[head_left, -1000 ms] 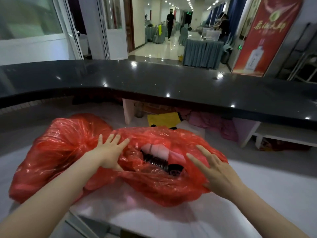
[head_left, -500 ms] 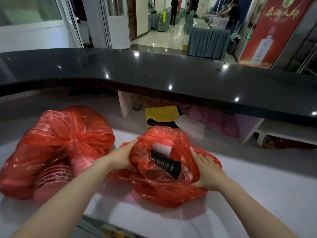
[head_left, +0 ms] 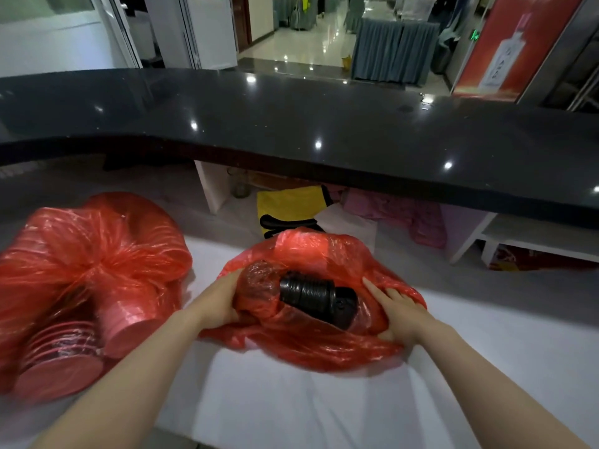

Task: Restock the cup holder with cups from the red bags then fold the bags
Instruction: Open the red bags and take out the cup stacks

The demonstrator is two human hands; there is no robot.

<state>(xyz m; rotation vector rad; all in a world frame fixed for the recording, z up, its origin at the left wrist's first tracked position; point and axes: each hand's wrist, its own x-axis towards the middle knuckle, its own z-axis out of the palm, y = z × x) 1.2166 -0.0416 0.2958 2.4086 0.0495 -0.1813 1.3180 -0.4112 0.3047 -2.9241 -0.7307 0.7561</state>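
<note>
Two red plastic bags lie on the white counter [head_left: 291, 400]. The left bag [head_left: 97, 260] is closed and holds stacks of cups lying on their sides. The right bag [head_left: 324, 338] is open at its mouth, and a black ribbed stack [head_left: 311, 298] lies inside it. My left hand [head_left: 220, 299] grips the left side of this bag's opening, over a plastic-covered round end. My right hand [head_left: 397, 311] holds the bag's right edge with curled fingers. No cup holder is in view.
A long black glossy countertop [head_left: 324, 131] runs across just beyond the bags. Below it are shelves with a yellow cloth [head_left: 288, 202] and pink cloth [head_left: 405, 215]. Behind are a hall, a draped table [head_left: 393, 53] and a red banner [head_left: 512, 43].
My hands went from lying flat on the bags to gripping the right bag's opening and pulling it apart. The two bags now lie apart, and more of the black stack shows.
</note>
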